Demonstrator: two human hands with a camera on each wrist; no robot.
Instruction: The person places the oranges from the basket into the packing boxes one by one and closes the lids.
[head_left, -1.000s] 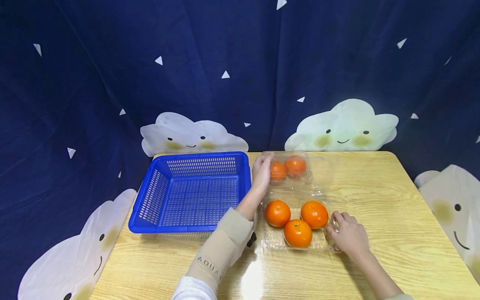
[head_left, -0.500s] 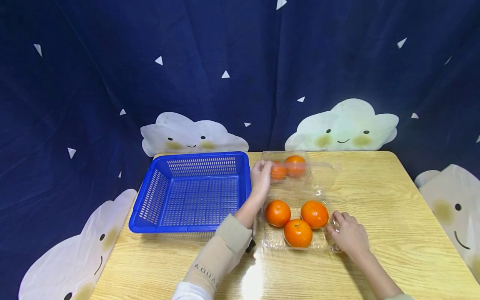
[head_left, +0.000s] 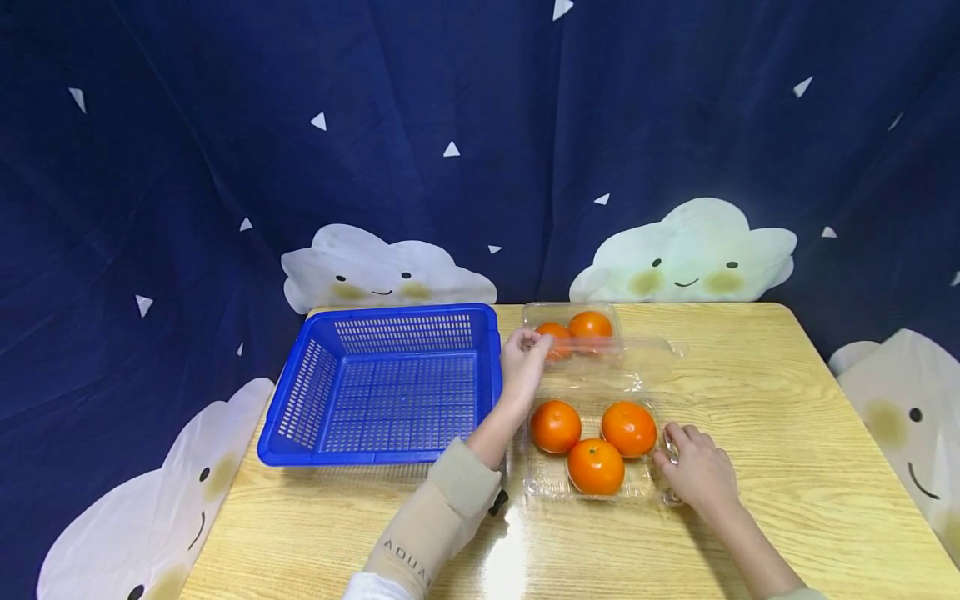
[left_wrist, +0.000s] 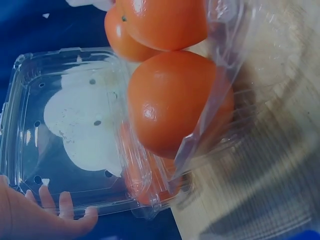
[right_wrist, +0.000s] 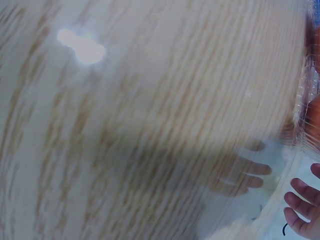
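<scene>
My left hand (head_left: 523,367) pinches the edge of a clear plastic lid (head_left: 622,362), which stands tilted up from its hinge. In the left wrist view the fingers lie along the rim of the vented lid (left_wrist: 80,130). The lid belongs to a clear clamshell box (head_left: 536,483) on the table with three oranges in it: one at the left (head_left: 556,427), one at the right (head_left: 629,429) and one in front (head_left: 596,467). At the box's right edge rests my right hand (head_left: 699,468), its fingers loosely bent against the plastic. Those fingers look relaxed in the right wrist view.
Behind the raised lid stands a second clear box (head_left: 534,312) with two oranges (head_left: 590,325). A blue plastic basket (head_left: 375,458) with slotted walls sits left of the boxes. The wooden table (head_left: 787,433) ends at a dark blue curtain (head_left: 465,100).
The left hand has drawn slightly down and toward me, bringing the lid's edge up and forward from its leaned-back position. The right hand and the oranges have stayed put.
</scene>
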